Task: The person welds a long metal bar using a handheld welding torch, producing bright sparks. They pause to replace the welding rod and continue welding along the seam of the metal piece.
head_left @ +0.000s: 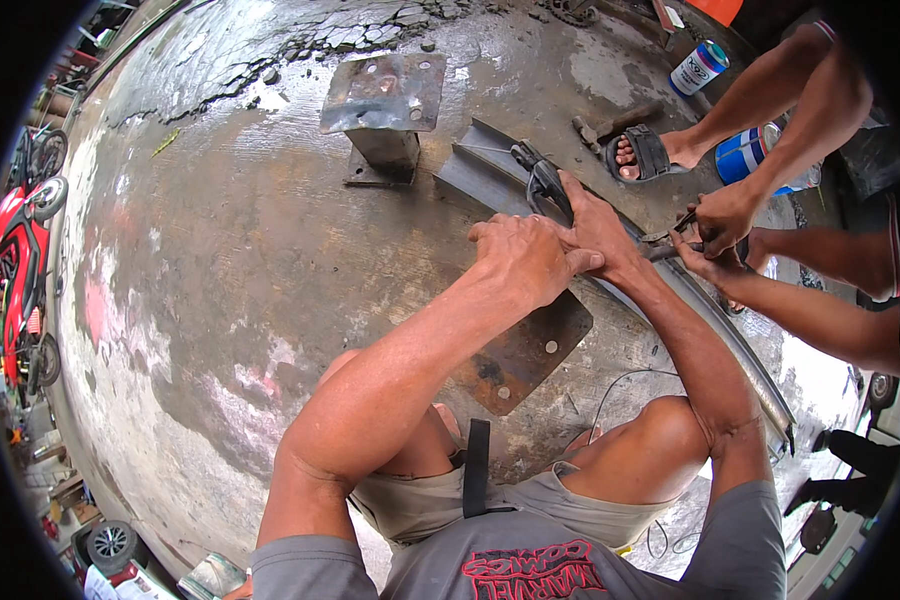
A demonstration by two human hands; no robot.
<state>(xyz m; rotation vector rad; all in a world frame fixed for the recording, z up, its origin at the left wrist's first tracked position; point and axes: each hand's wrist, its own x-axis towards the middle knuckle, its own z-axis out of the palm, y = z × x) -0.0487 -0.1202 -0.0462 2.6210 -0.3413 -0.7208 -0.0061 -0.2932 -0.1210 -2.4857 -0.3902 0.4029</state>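
Observation:
A long steel channel [468,168] lies diagonally on the concrete. My right hand [595,228] grips a dark metal tool [545,185] over it. My left hand [525,250] rests just left of my right, fingers curled over something hidden beneath it, thumb reaching toward my right wrist. Under my arms is a rusty plate [510,360] with holes, partly covered. At the right, another person's hands [720,225] hold a slim metal piece at the channel.
A steel post [380,95] with a top plate stands ahead. A co-worker's sandaled foot [638,152], a can [698,68] and a blue bucket [740,155] are at upper right. A red motorcycle [20,250] is at far left. Cracked concrete [300,50] runs along the back.

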